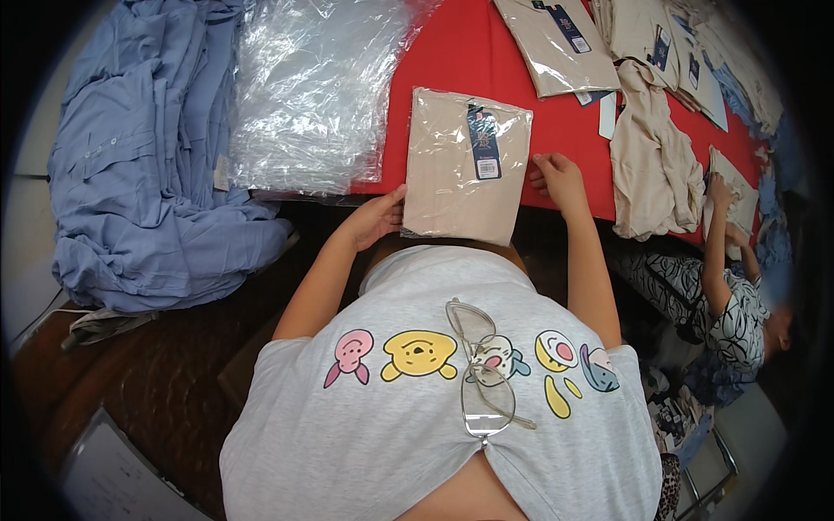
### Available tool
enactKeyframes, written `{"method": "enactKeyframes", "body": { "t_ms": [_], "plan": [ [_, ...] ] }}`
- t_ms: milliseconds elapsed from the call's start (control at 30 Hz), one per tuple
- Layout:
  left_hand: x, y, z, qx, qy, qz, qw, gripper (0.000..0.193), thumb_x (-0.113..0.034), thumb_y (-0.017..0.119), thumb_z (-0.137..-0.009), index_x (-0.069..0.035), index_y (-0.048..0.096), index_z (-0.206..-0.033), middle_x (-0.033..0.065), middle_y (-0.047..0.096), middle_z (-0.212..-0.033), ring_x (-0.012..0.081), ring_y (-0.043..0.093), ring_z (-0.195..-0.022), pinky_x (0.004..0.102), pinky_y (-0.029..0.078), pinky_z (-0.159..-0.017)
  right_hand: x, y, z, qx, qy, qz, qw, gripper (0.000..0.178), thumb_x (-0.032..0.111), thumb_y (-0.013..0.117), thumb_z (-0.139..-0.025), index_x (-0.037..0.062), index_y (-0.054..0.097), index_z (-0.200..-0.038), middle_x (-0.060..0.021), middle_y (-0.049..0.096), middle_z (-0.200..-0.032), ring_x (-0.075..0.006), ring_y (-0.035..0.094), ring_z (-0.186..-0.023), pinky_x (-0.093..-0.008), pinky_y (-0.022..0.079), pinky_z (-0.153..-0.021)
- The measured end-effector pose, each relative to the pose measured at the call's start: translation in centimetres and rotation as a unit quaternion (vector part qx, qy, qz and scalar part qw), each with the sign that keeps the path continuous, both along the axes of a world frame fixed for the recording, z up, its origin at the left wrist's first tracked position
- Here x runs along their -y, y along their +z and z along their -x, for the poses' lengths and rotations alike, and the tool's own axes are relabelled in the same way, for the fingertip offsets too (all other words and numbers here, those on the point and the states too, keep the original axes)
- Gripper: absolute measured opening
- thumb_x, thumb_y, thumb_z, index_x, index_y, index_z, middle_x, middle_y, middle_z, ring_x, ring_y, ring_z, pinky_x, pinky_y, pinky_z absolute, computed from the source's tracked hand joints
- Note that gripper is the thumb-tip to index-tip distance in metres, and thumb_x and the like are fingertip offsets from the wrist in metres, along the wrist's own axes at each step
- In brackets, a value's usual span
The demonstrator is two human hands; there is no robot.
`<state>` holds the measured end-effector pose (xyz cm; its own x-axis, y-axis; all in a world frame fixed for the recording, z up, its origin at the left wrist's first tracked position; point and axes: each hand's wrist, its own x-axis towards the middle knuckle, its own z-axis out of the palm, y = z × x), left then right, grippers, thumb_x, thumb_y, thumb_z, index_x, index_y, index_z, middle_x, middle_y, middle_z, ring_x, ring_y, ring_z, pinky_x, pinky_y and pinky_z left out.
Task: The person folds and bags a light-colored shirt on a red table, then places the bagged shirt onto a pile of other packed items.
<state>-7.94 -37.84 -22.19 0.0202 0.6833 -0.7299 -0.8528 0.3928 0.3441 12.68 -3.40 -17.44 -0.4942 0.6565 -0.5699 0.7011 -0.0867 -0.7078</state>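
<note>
A folded beige garment in a clear plastic bag point(439, 178) lies in front of me, its near end reaching past the edge of the red-covered table point(565, 130). A dark blue hang tag with a white label point(485, 143) shows through the plastic. At the bag's left edge, my left hand point(375, 221) grips it, with some fingers hidden by the side of the bag. My right hand point(560, 181) is close beside the right edge, fingers curled in with their tips near the plastic. Whether those fingers pinch the bag's clear margin cannot be made out.
Clear empty bags point(313, 104) lie to the left, beside a heap of blue shirts point(130, 174). Bagged beige garments point(556, 52) and a loose beige garment point(651, 156) lie to the right. A co-worker point(730, 295) handles another beige piece at the far right.
</note>
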Motion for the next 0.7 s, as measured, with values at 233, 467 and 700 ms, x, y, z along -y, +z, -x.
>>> {"method": "enactKeyframes", "body": {
  "t_ms": [233, 467, 700],
  "plan": [
    [-3.2, 1.2, -4.7, -0.251, -0.018, 0.003, 0.968, 0.051, -0.02, 0.077, -0.1, 0.006, 0.063, -0.142, 0.0157, 0.072, -0.134, 0.0252, 0.071, -0.119, 0.039, 0.055, -0.103, 3.6, 0.3, 1.9, -0.118, 0.023, 0.111, 0.987, 0.038, 0.011, 0.08, -0.095, -0.0014, 0.07, -0.13, -0.0121, 0.076, -0.12, -0.0191, 0.069, -0.112, -0.0345, 0.053, -0.1],
    [-5.9, 12.9, 0.8, -0.776, -0.029, -0.1, 0.622, 0.048, -0.001, 0.068, -0.092, -0.015, 0.073, -0.138, 0.0118, 0.073, -0.134, 0.0353, 0.069, -0.12, 0.0452, 0.051, -0.107, 2.0, 4.6, 1.2, -0.393, -0.038, 0.153, 0.906, 0.033, 0.011, 0.07, -0.1, -0.0022, 0.065, -0.131, -0.0138, 0.074, -0.125, -0.0225, 0.07, -0.116, -0.0389, 0.059, -0.099],
    [-9.3, 6.1, 6.6, -0.915, -0.291, -0.016, 0.281, 0.069, 0.007, 0.06, -0.09, -0.021, 0.062, -0.153, 0.0117, 0.047, -0.166, 0.0377, 0.041, -0.155, 0.0555, 0.032, -0.127, 0.5, -2.4, -1.4, -0.232, -0.152, 0.04, 0.96, 0.036, 0.014, 0.061, -0.106, -0.0018, 0.062, -0.138, -0.0151, 0.072, -0.127, -0.0264, 0.074, -0.108, -0.0399, 0.061, -0.092]
  ]
}}
